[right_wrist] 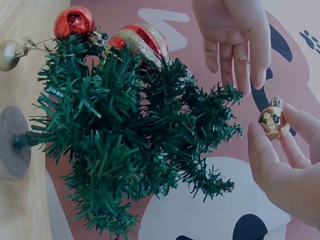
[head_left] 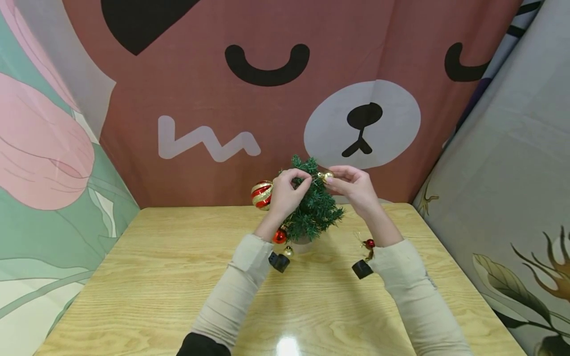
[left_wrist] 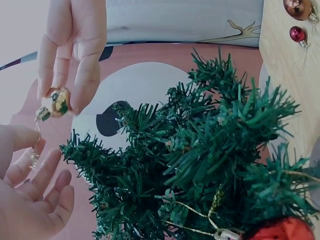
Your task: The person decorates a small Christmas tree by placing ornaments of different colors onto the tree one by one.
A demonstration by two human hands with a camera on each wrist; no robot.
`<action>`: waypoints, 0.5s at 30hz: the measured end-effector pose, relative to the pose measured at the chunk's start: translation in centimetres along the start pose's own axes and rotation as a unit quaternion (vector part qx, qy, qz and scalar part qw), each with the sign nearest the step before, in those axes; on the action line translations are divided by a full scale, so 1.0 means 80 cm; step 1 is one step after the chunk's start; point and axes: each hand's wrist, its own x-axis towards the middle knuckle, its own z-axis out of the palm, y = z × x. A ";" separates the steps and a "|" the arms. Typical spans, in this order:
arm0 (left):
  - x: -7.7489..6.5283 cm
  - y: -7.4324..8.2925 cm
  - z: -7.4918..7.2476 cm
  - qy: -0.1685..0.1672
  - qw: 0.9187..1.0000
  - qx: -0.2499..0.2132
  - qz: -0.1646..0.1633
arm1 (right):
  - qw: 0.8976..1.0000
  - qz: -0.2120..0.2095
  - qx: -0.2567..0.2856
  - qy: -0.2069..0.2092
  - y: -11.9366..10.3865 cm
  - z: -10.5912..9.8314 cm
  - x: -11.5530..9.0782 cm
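Observation:
My right hand (head_left: 354, 188) pinches a small shiny gold bauble (right_wrist: 272, 123) between thumb and fingers, beside the upper part of a small artificial Christmas tree (head_left: 311, 207). The bauble's thin gold cord (right_wrist: 265, 85) runs to my left hand (head_left: 289, 193), where thumb and fingertips pinch it. In the left wrist view the cord hangs between both hands, off the tree's tip. A red-and-gold striped bauble (right_wrist: 142, 42), a red bauble (right_wrist: 74, 22) and a pale gold bauble (right_wrist: 9, 55) are at the tree's left side in the head view. My left hand partly hides the tree.
On the wooden table (head_left: 178, 277), the tree stands on a round base (head_left: 304, 245) near the back edge. A small dark red bauble (left_wrist: 298, 34) and a copper bauble (left_wrist: 299, 8) lie right of it. Printed cloth (head_left: 200, 183) hangs behind the table.

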 end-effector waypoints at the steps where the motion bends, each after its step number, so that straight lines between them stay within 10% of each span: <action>1: 0.000 0.000 0.000 0.005 1.000 -0.003 0.001 | 1.000 -0.001 0.002 -0.001 0.001 -0.001 0.000; 8: -0.003 -0.001 -0.002 0.022 0.999 -0.001 0.035 | 1.000 -0.001 0.027 -0.005 0.006 -0.007 -0.005; 15: -0.008 0.007 -0.006 -0.030 0.987 0.144 0.065 | 0.998 -0.035 -0.043 -0.014 0.010 -0.010 -0.011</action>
